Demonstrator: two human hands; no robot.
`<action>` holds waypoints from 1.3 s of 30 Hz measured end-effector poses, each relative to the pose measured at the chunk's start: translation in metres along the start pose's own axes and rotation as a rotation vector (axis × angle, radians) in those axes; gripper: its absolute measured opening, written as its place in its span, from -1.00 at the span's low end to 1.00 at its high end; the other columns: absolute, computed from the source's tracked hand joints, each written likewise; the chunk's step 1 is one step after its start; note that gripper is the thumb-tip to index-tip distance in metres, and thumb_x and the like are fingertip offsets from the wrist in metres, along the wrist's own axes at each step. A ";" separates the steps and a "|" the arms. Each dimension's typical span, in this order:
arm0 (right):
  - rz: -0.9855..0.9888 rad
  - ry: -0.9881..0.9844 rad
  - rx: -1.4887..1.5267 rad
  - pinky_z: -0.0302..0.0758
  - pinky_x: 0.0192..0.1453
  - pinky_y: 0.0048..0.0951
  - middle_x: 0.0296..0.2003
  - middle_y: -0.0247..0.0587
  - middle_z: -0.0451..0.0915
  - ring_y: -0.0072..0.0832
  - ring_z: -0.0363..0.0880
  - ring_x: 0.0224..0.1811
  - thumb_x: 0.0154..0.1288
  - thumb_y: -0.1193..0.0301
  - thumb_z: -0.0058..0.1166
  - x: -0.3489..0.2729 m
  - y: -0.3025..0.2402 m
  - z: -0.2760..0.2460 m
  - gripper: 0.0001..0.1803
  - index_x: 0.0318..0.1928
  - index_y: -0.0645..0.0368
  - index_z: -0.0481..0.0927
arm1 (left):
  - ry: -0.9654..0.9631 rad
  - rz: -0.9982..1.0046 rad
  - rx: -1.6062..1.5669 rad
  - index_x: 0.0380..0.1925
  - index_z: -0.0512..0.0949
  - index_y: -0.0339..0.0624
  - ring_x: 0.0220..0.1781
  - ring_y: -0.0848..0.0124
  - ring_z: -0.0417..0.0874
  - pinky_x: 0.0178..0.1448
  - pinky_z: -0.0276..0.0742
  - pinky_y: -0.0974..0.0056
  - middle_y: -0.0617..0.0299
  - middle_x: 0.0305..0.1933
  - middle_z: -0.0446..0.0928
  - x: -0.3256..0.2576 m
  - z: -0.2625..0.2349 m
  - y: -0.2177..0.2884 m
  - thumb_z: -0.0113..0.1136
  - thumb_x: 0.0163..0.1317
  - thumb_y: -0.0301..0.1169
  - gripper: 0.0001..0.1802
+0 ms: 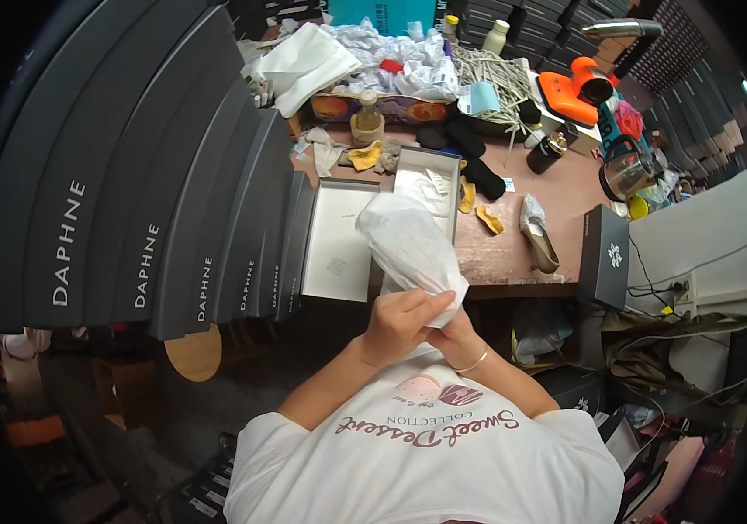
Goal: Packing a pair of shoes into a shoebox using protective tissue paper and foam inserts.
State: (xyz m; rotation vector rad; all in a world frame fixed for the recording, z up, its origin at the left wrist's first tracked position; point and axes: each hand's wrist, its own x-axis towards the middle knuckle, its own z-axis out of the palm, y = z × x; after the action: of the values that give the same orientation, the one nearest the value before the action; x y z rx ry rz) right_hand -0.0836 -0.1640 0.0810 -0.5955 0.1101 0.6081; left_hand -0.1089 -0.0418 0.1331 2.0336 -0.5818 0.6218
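Just in front of my chest I hold a crumpled white wrapped bundle, its contents hidden by the wrapping. My left hand is closed on its near end, thumb across the top. From the right, my right hand grips the same end, with its fingers mostly covered. Beyond the bundle lies an open grey-white shoebox half, and beside it another open box part holds white paper. A single shoe stuffed with pale paper lies to the right on the table.
Tall stacks of dark shoeboxes wall off the left. Crumpled paper fills a carton at the back, beside a bundle of white sticks. An orange device, a dark bottle, a glass jug and an upright dark box stand right.
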 end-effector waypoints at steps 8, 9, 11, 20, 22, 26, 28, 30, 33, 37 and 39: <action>-0.325 0.029 -0.694 0.36 0.25 -0.42 0.13 -0.16 0.41 -0.40 0.42 0.14 0.44 0.29 -0.20 0.035 -0.004 -0.040 -0.52 0.28 0.18 0.19 | -0.126 0.009 -0.283 -0.05 0.55 -0.29 -0.59 0.24 0.49 -0.52 0.41 0.24 0.14 -0.57 0.40 -0.036 0.035 0.016 0.13 -0.32 -0.72 -0.37; -0.332 0.054 -0.679 0.36 0.25 -0.42 0.13 -0.15 0.41 -0.41 0.42 0.14 0.45 0.29 -0.20 0.036 -0.001 -0.035 -0.52 0.29 0.18 0.18 | -0.196 0.068 -0.313 -0.02 0.53 -0.29 -0.58 0.23 0.50 -0.52 0.42 0.23 0.14 -0.57 0.41 -0.032 0.035 0.024 0.15 -0.30 -0.71 -0.36; -0.330 0.099 -0.682 0.36 0.25 -0.42 0.12 -0.15 0.40 -0.42 0.42 0.13 0.45 0.29 -0.21 0.037 0.000 -0.033 -0.52 0.30 0.18 0.17 | -0.151 0.003 -0.316 -0.02 0.53 -0.29 -0.59 0.22 0.51 -0.52 0.43 0.22 0.14 -0.57 0.42 -0.029 0.043 0.017 0.18 -0.31 -0.68 -0.36; -0.333 -0.088 -0.984 0.27 0.30 -0.32 0.15 -0.09 0.38 -0.31 0.41 0.14 0.41 0.28 -0.12 0.082 0.059 -0.148 -0.44 0.33 0.20 0.11 | 0.388 -1.190 -1.134 0.30 0.13 -0.25 0.23 0.29 0.36 0.28 0.30 0.20 0.08 0.23 0.30 -0.014 0.042 -0.037 0.22 0.18 -0.28 -0.25; -0.265 -0.189 -1.130 0.26 0.31 -0.30 0.16 -0.08 0.37 -0.27 0.40 0.15 0.40 0.31 -0.11 0.082 0.057 -0.130 -0.44 0.33 0.20 0.12 | 0.581 -1.332 -1.351 0.28 0.14 -0.26 0.19 0.21 0.40 0.25 0.36 0.13 0.06 0.21 0.32 -0.008 0.057 -0.070 0.20 0.17 -0.33 -0.29; -0.214 -0.644 -1.562 0.18 0.34 -0.28 0.29 0.07 0.20 -0.14 0.23 0.31 0.25 0.35 0.00 0.061 -0.091 -0.063 -0.38 0.30 0.24 0.20 | 1.032 -1.095 -0.825 0.19 0.21 -0.34 0.08 0.19 0.48 0.17 0.45 0.13 0.05 0.10 0.38 0.012 0.034 -0.101 0.21 0.03 -0.50 -0.32; -0.047 -0.294 -1.053 0.21 0.32 -0.23 0.30 0.05 0.19 -0.15 0.22 0.32 0.30 0.30 0.00 0.058 -0.131 -0.079 -0.41 0.29 0.23 0.23 | 1.011 -0.881 -0.280 0.19 0.16 -0.40 0.12 0.14 0.45 0.23 0.37 0.15 -0.01 0.13 0.36 0.026 0.034 -0.099 0.23 0.02 -0.53 -0.29; 0.045 -0.028 -0.614 0.25 0.31 -0.21 0.28 0.00 0.23 -0.18 0.24 0.31 0.35 0.25 -0.05 0.063 -0.148 -0.085 -0.43 0.29 0.20 0.22 | 0.807 -0.862 -0.092 0.19 0.14 -0.42 0.15 0.11 0.42 0.25 0.33 0.16 -0.06 0.16 0.33 0.036 0.059 -0.088 0.26 0.02 -0.51 -0.27; 0.084 0.071 -0.345 0.30 0.30 -0.19 0.23 -0.07 0.33 -0.21 0.31 0.26 0.39 0.19 -0.10 0.082 -0.156 -0.094 -0.44 0.31 0.18 0.21 | 0.021 -0.657 0.274 0.32 0.01 -0.37 0.10 -0.03 0.44 0.17 0.39 0.12 -0.22 0.11 0.32 0.031 0.144 -0.059 0.35 -0.09 -0.50 -0.03; 0.373 0.213 0.093 0.41 0.26 -0.17 0.16 -0.08 0.43 -0.24 0.45 0.16 0.39 0.14 -0.10 0.057 -0.174 -0.155 -0.47 0.22 0.22 0.30 | -0.533 -0.568 -0.149 0.39 -0.04 -0.14 0.10 -0.11 0.45 0.08 0.46 0.13 -0.24 0.16 0.29 0.044 0.154 -0.086 0.39 -0.14 -0.46 0.08; 0.388 0.294 0.045 0.39 0.28 -0.21 0.17 -0.13 0.42 -0.27 0.44 0.17 0.39 0.15 -0.09 0.044 -0.160 -0.164 -0.47 0.24 0.19 0.30 | -0.771 -0.617 -0.075 0.40 -0.02 -0.07 0.05 -0.08 0.48 0.07 0.46 0.10 -0.19 0.12 0.32 0.062 0.144 -0.111 0.38 -0.12 -0.43 0.07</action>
State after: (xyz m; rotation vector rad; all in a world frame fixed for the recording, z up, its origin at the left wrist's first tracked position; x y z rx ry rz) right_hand 0.0554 -0.3384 0.0128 -0.6219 0.5236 0.8874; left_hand 0.0354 -0.1222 0.0361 2.1883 -0.3507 -0.5656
